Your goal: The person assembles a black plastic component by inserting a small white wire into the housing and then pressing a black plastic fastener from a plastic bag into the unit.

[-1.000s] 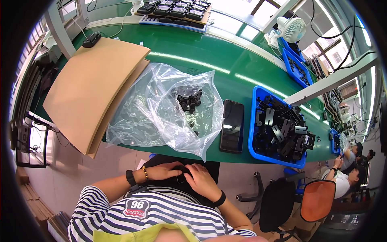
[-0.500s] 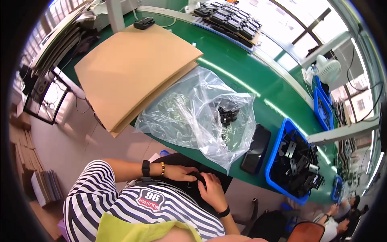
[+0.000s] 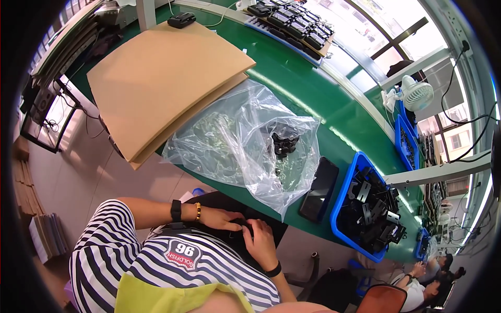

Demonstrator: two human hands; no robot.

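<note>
My left hand [image 3: 223, 218] and my right hand [image 3: 257, 241] rest close together in my lap, below the front edge of the green table [image 3: 292, 78]. Both touch a black object [image 3: 245, 225] lying on a dark tray or bag there; how they grip it is hidden. My left wrist wears a black watch and a bead bracelet. On the table above my hands lies a large clear plastic bag [image 3: 245, 141] with a few small black parts [image 3: 284, 142] inside.
A stack of brown cardboard sheets [image 3: 162, 73] overhangs the table's left end. A black phone-like slab [image 3: 319, 189] lies beside a blue bin [image 3: 347, 198] of black parts. Trays of black devices [image 3: 292, 21] and a small fan [image 3: 415, 94] stand farther back. Other people sit at lower right.
The view has tilted and swung, so the table now runs diagonally. My hands have stayed together in my lap on the black object.
</note>
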